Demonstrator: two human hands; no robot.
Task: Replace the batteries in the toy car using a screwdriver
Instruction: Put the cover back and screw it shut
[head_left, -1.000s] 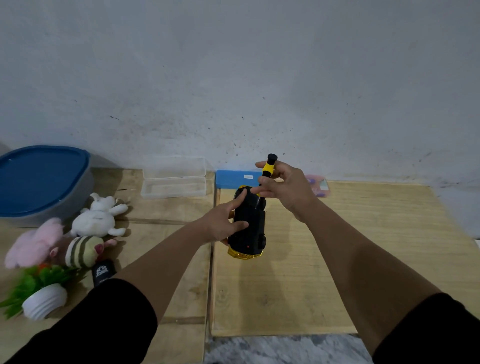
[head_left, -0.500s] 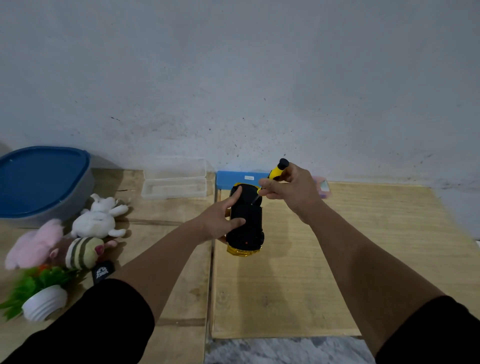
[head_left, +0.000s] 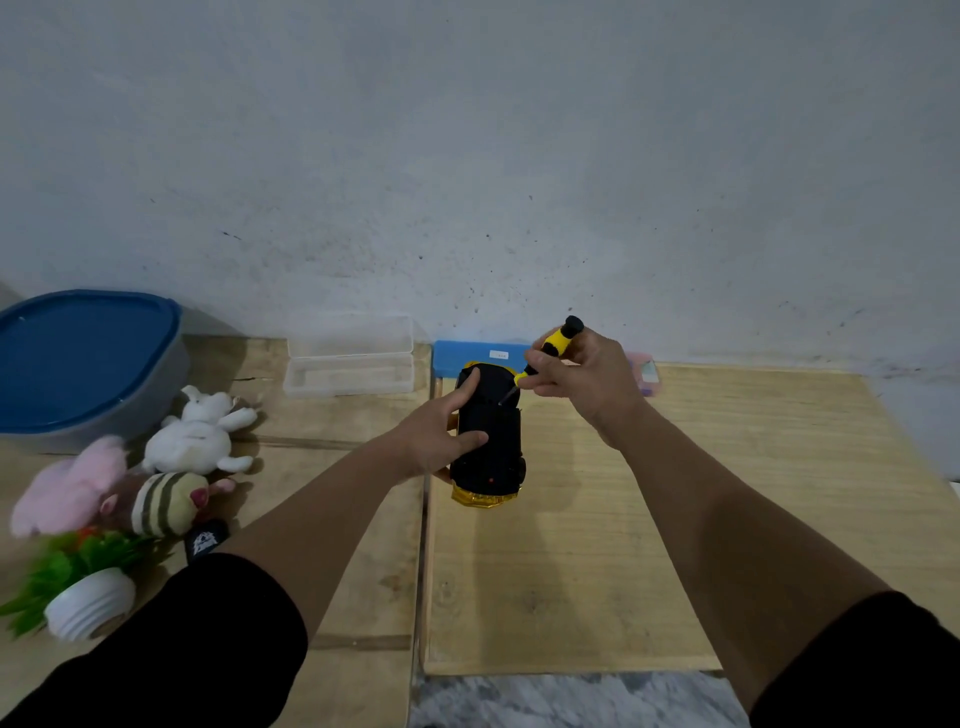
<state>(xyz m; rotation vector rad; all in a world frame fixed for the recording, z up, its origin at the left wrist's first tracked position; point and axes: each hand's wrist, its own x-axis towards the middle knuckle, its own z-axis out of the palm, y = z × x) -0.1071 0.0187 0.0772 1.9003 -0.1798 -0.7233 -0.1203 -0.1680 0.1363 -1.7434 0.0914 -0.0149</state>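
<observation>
The toy car (head_left: 491, 447) lies upside down on the wooden board (head_left: 675, 519), black underside up, with yellow bodywork showing at both ends. My left hand (head_left: 439, 434) grips its left side, the index finger laid along the underside and the thumb pressing the middle. My right hand (head_left: 582, 382) pinches a small yellow-and-black screwdriver (head_left: 550, 348), tilted, its thin metal tip touching the far right part of the underside.
A clear plastic box (head_left: 350, 358) and a blue case (head_left: 467, 356) sit by the wall behind the car. A blue-lidded tub (head_left: 83, 358), plush toys (head_left: 197, 436) and a small potted plant (head_left: 78, 587) crowd the left side. A pink object (head_left: 644, 371) lies behind my right hand.
The screwdriver has tilted from near upright to leaning right, and its tip has come down onto the car's underside. My left hand has shifted a little on the car.
</observation>
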